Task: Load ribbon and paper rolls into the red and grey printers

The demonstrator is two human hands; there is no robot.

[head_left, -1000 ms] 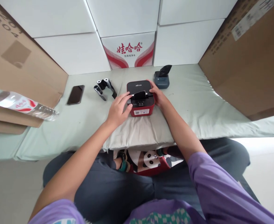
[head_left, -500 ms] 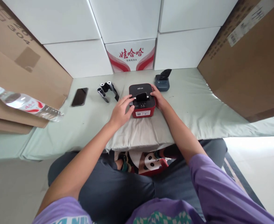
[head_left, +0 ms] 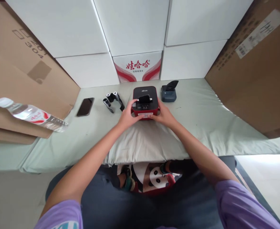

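A red label printer point(head_left: 145, 109) with a black top sits on the cloth-covered surface before me. A black strip point(head_left: 144, 99) sticks up from the slot in its top. My left hand point(head_left: 128, 115) grips the printer's left side, thumb across the front face. On the right side, my right hand point(head_left: 164, 114) holds it the same way, its thumb near the white label on the front. Both hands are closed around the printer, and some fingers are hidden behind its sides.
Small black-and-white rolls point(head_left: 111, 97) with loose strips lie left of the printer, and a phone point(head_left: 85, 107) farther left. A smaller dark printer point(head_left: 168, 92) stands at the right. A water bottle point(head_left: 35, 115) leans by the left carton point(head_left: 27, 79). White boxes point(head_left: 140, 27) line the back.
My left hand has come off the printer's top left edge to grip its side. My right hand has slid toward the front, its thumb now on the front face. The view has tilted up slightly.
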